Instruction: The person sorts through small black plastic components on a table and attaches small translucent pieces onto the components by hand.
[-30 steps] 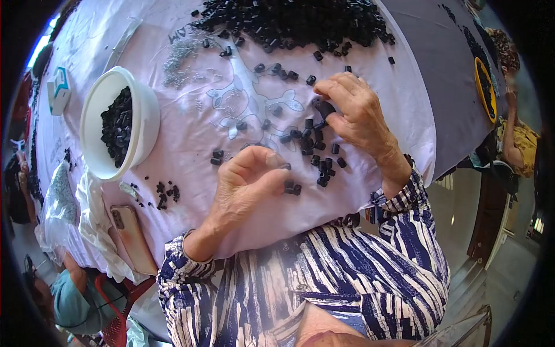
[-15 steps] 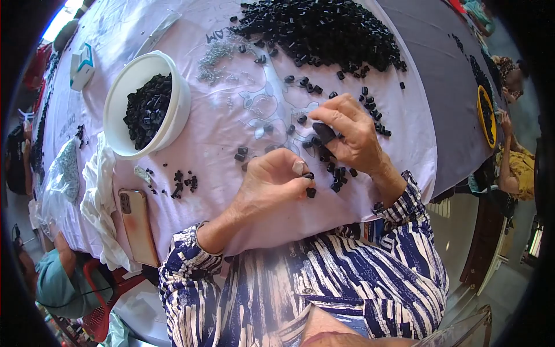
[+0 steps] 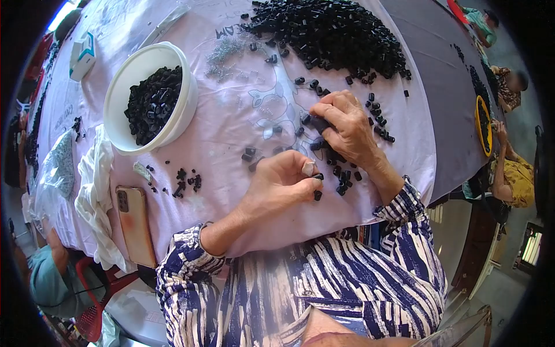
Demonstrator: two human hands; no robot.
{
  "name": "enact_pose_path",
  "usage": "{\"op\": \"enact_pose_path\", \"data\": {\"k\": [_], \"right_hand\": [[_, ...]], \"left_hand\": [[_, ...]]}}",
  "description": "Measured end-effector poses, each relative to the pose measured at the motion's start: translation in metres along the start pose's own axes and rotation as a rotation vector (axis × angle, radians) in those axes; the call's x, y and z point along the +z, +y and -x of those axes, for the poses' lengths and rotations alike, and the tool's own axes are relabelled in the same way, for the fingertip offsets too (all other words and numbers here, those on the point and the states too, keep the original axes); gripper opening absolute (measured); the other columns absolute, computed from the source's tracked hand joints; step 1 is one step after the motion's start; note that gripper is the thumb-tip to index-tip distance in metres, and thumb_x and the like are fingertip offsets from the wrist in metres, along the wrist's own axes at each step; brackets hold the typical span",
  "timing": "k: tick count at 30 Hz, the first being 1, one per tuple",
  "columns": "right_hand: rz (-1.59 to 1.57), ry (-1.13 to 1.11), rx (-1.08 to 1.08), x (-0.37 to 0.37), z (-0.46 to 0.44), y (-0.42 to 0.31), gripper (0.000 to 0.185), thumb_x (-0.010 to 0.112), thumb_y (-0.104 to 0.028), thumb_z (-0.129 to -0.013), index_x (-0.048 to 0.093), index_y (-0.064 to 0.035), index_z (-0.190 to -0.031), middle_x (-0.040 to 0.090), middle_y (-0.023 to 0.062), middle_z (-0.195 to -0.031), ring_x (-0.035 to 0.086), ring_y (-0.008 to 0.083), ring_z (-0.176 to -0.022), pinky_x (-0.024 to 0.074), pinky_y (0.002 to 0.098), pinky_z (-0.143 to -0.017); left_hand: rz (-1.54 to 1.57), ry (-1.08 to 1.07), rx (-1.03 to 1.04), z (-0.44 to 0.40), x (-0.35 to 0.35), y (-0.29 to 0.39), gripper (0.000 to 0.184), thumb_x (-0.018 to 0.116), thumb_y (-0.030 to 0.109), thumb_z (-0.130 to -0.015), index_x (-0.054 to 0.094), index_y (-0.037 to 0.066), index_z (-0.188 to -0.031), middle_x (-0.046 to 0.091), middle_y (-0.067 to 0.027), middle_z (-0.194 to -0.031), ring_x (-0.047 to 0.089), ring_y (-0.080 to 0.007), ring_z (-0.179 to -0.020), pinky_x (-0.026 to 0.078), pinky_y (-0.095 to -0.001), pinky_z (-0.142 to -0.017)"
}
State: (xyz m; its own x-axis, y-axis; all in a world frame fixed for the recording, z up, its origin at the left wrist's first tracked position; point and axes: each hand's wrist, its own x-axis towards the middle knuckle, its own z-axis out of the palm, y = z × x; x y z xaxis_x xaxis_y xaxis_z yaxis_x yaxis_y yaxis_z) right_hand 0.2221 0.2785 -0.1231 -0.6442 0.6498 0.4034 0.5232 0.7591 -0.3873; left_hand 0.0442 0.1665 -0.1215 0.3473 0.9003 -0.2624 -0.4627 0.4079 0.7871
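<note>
My left hand (image 3: 283, 179) is closed in a pinch on a small black cylindrical piece (image 3: 318, 176), with another dark piece (image 3: 317, 196) just below the fingertips. White tape covers its thumb tip. My right hand (image 3: 350, 127) curls over the cloth, a black covering (image 3: 318, 124) on one digit. At its fingertips is a small black piece (image 3: 306, 119), apparently pinched between finger and covered digit. Loose black pieces (image 3: 343, 176) lie below my right palm, partly hidden by it. More lie scattered between the hands and the large heap (image 3: 335, 40) of like pieces.
A white tub (image 3: 188, 104) of black pieces stands left on the pink-white cloth. Nearby are a phone (image 3: 136, 225), crumpled white fabric (image 3: 95, 196), a clear plastic bag (image 3: 58, 168) and a small box (image 3: 82, 56). Other people sit around; one is beside a yellow tray (image 3: 489, 141).
My right hand has shifted slightly up and left, its fingertips closing at a black piece. My left hand keeps its pinch. The whole view has shifted a little.
</note>
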Motion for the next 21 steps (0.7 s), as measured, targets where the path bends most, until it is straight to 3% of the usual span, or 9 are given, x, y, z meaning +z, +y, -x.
{"op": "enact_pose_path", "data": {"k": [3, 6, 15, 21], "right_hand": [[0.024, -0.033, 0.028, -0.002, -0.004, -0.004, 0.03, 0.064, 0.003, -0.066, 0.066, -0.0038, -0.095, 0.061, 0.0094, -0.095, 0.055, 0.0285, -0.094, 0.0445, 0.0376, -0.085], [0.027, -0.02, 0.004, 0.002, -0.001, 0.003, 0.032, 0.063, -0.005, -0.065, 0.066, -0.009, -0.097, 0.058, 0.0062, -0.096, 0.053, 0.0261, -0.095, 0.0392, 0.0393, -0.08], [0.082, -0.013, 0.037, 0.004, -0.003, -0.006, 0.032, 0.07, -0.007, -0.069, 0.067, -0.0086, -0.1, 0.061, 0.0059, -0.095, 0.055, 0.025, -0.094, 0.0401, 0.0369, -0.081], [0.077, 0.004, -0.043, 0.011, 0.0, 0.001, 0.043, 0.064, -0.01, -0.066, 0.067, -0.0108, -0.109, 0.058, 0.0056, -0.096, 0.052, 0.0242, -0.094, 0.0353, 0.0388, -0.078]], "left_hand": [[0.03, 0.005, -0.028, 0.001, 0.0, 0.002, 0.017, 0.067, -0.005, -0.083, 0.053, 0.002, -0.091, 0.063, -0.005, -0.086, 0.062, -0.0097, -0.07, 0.052, -0.0219, -0.061], [0.047, -0.024, 0.006, 0.0, -0.001, -0.003, 0.017, 0.067, -0.005, -0.083, 0.053, 0.002, -0.091, 0.063, -0.0048, -0.087, 0.063, -0.0099, -0.071, 0.053, -0.0216, -0.062], [0.048, -0.035, -0.001, 0.001, -0.002, -0.005, 0.017, 0.066, -0.005, -0.084, 0.054, 0.001, -0.094, 0.062, -0.0042, -0.089, 0.064, -0.0092, -0.075, 0.053, -0.0209, -0.063], [0.094, -0.038, 0.018, 0.001, -0.001, -0.006, 0.017, 0.066, -0.005, -0.084, 0.054, 0.001, -0.094, 0.062, -0.0039, -0.089, 0.063, -0.0081, -0.074, 0.052, -0.0207, -0.064]]}}
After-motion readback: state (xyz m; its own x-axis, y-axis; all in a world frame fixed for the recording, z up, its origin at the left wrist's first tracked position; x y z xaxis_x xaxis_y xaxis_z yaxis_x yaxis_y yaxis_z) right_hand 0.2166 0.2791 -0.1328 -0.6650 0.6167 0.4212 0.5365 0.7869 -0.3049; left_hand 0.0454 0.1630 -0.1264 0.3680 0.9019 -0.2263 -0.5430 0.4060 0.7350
